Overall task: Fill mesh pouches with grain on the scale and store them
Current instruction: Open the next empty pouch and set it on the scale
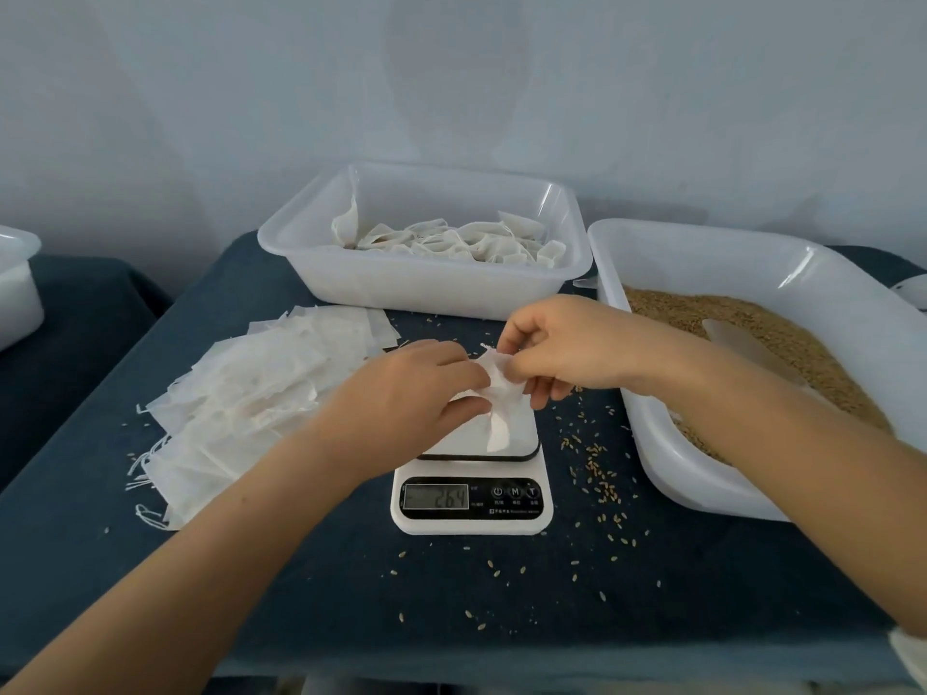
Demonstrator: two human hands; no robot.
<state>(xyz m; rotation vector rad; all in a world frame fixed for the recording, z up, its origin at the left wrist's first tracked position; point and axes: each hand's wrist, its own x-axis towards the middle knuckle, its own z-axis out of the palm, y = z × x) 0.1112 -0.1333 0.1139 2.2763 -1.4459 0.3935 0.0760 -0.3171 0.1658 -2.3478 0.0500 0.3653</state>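
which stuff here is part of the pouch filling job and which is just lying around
In the job: mesh pouch held by left hand and right hand, scale, grain tray, filled-pouch tray, empty pouches.
Lying about: spilled grains, side tub.

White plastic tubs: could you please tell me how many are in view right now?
3. The tub with filled pouches sits behind the scale, the grain tub at right, and a third tub is cut off at the left edge. Others may lie outside the frame.

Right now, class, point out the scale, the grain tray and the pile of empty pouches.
scale (471, 521), head view, front edge of its white base.
grain tray (647, 433), head view, its near left wall.
pile of empty pouches (251, 393), head view, middle of the stack.
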